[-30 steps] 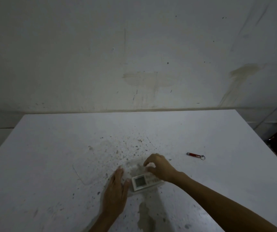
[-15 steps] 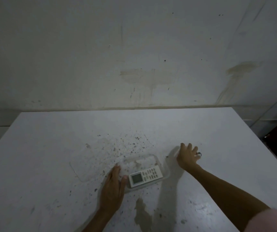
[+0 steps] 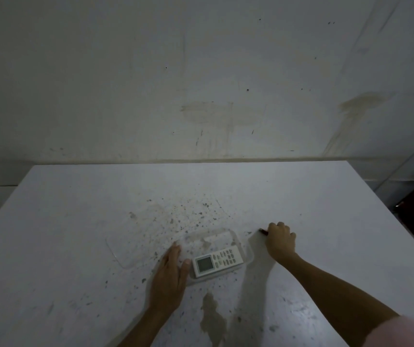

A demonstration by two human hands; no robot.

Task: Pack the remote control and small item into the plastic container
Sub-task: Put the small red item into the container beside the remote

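A white table (image 3: 80, 221) is speckled with small brown and grey flecks, with a tan stain near its front edge. A clear, colourless plastic container (image 3: 247, 249) holds a white remote control (image 3: 217, 262) with a grey screen and grey buttons. A dark red tip of a small item (image 3: 263, 231) shows. The wall (image 3: 200, 71) is off-white with yellowish-brown streaks and dark specks. A sleeve (image 3: 401, 331) is pale pink.

Dim, flat, greyish light. Right forearm (image 3: 326, 279) casts a soft shadow leftward on tabletop (image 3: 75, 221). Wide-angle bowing at edges; slight softness throughout.
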